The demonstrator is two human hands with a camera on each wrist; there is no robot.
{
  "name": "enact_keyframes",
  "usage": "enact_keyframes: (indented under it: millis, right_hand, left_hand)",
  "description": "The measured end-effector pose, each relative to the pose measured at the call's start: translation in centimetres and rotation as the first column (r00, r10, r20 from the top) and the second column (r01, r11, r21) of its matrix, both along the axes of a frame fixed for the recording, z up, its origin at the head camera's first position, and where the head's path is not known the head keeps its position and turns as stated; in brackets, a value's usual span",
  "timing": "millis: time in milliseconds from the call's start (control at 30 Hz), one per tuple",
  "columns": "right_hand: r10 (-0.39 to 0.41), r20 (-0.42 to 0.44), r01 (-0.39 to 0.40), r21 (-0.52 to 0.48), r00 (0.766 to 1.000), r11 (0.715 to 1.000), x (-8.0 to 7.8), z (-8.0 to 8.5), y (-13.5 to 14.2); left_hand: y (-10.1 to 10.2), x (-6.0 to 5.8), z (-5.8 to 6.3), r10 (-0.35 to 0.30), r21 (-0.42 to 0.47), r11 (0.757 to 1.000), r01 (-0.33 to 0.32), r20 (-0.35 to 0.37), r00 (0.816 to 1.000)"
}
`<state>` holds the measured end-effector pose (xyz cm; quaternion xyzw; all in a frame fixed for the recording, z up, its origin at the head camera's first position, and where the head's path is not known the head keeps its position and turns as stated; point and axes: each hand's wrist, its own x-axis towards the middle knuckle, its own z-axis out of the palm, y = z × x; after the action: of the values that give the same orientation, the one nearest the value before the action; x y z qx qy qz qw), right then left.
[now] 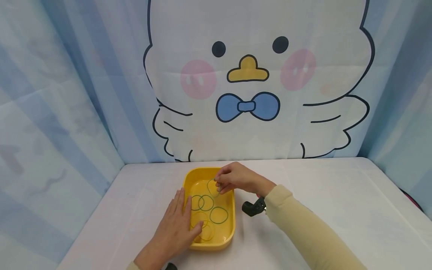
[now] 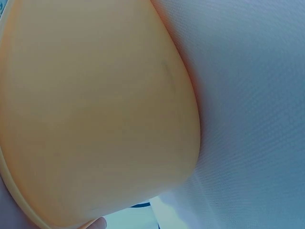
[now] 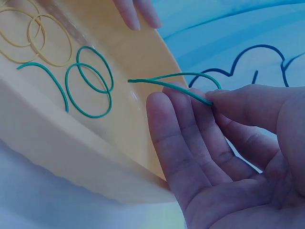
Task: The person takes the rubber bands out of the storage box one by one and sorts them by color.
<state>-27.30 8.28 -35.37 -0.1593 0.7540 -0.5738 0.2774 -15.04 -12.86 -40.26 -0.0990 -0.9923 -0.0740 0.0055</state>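
My right hand (image 1: 237, 178) pinches a green rubber band (image 3: 143, 80) between thumb and fingers, over the far right part of a yellow tray (image 1: 221, 236). In the right wrist view the band sticks out from the fingertips as a narrow loop. With fingers straight, my left hand (image 1: 175, 225) rests along the tray's left rim, its thumb reaching over the inside. Two overlapping green bands (image 3: 88, 117) and a separate green band (image 3: 57, 86), partly hidden by the tray wall, lie in the tray. Several yellow bands (image 3: 71, 47) overlap at its near end.
A white cloth (image 1: 320, 225) covers the table around the tray. Behind it hangs a curtain (image 1: 248, 138) with a cartoon bird, and blue curtains flank both sides. The tray's outer wall (image 2: 105, 114) fills much of the left wrist view.
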Motion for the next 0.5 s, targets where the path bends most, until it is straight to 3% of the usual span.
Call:
enact_keyframes:
  millis: [500]
  right_hand:
    - [-0.054, 0.036, 0.055, -0.012, 0.998, 0.998, 0.1, 0.7, 2.1]
  left_hand:
    - [0.1, 0.0, 0.1, 0.015, -0.003, 1.0, -0.015, 0.01, 1.0]
